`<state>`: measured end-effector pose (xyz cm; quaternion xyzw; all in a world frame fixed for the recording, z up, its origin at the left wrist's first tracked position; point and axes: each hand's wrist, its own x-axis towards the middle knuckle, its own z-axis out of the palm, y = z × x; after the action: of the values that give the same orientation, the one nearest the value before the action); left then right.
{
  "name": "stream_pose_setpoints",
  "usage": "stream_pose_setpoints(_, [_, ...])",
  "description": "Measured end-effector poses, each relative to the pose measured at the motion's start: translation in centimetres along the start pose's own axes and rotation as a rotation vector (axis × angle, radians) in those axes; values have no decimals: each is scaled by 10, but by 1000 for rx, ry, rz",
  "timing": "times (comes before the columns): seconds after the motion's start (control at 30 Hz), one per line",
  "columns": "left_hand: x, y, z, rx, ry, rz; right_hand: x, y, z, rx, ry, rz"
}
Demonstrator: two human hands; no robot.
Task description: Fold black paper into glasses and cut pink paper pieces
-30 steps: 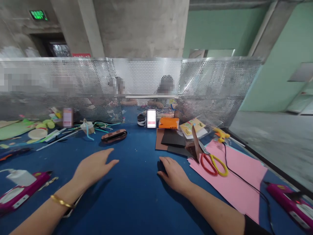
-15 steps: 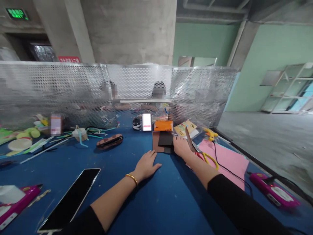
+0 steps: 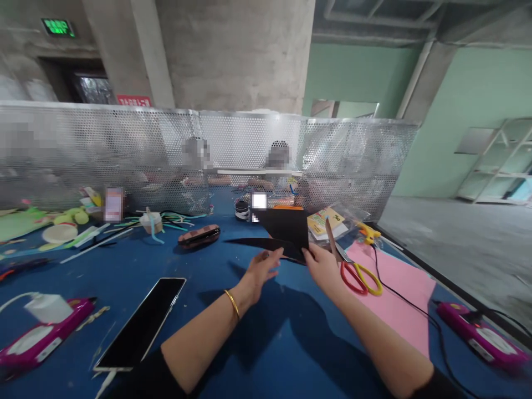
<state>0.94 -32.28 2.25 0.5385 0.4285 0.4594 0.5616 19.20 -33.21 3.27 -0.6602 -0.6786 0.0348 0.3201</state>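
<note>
At the centre of the frame, the right hand (image 3: 325,270) is pinching tilted black paper (image 3: 286,224) at its lower right. The left hand (image 3: 256,275) is sitting at the paper's near edge; whether its fingers are gripping, I cannot tell. Scissors (image 3: 352,262) are lying on pink paper (image 3: 399,321), right of centre.

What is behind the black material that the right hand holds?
Behind the black material, a strip of an orange object shows above its top edge, and a bright screen shows around its left corner. Their covered parts, and anything fully hidden, cannot be seen.
</note>
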Motion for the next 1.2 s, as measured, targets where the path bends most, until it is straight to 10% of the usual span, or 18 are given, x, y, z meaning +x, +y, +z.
stream_pose_setpoints(0.27, [-34, -12, 29, -341, 87, -100, -40, -33, 26, 471, 48, 25])
stream_pose_setpoints(0.67, [-15, -22, 8, -287, 188, -241, -33, -20, 45, 1237, -245, 630])
stream_pose_setpoints(1.2, [0, -12, -11, -77, 312, -222, -16, -5, 27, 1257, -6, 733])
